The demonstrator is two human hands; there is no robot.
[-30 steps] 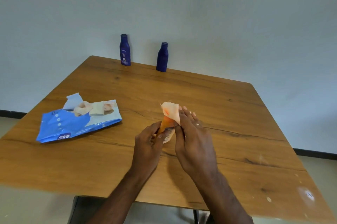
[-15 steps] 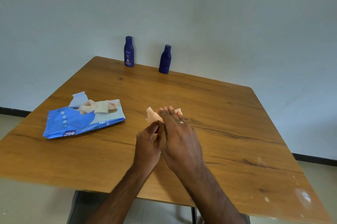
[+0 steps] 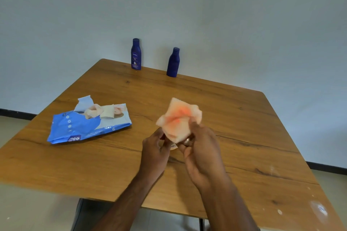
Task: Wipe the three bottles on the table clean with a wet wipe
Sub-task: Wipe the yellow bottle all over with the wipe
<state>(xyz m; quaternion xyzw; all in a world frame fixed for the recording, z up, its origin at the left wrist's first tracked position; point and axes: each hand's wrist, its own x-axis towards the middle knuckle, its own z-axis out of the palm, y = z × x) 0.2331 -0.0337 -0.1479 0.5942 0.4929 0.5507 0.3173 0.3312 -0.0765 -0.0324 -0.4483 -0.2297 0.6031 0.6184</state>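
While both hands meet over the tabletop point(image 3: 244, 136) centre, the left hand point(image 3: 153, 152) and right hand point(image 3: 201, 152) grasp a wipe point(image 3: 178, 120) wrapped around an orange bottle point(image 3: 173, 146). Two blue bottles point(image 3: 136, 54) stand at twelve o'clock; the wipe pack point(image 3: 88, 127) lies at nine.

arms: bare, no sleeves | right hand point(image 3: 201, 148): ring point(image 3: 187, 141) on one finger

Two dark blue bottles point(image 3: 136, 54) point(image 3: 173, 62) are standing upright and apart at the counter's point(image 3: 234, 118) far edge, close to the wall point(image 3: 225, 24). The wipes pack point(image 3: 88, 125) is lying on the left side. Bare wood is stretching across the middle and the whole right side.
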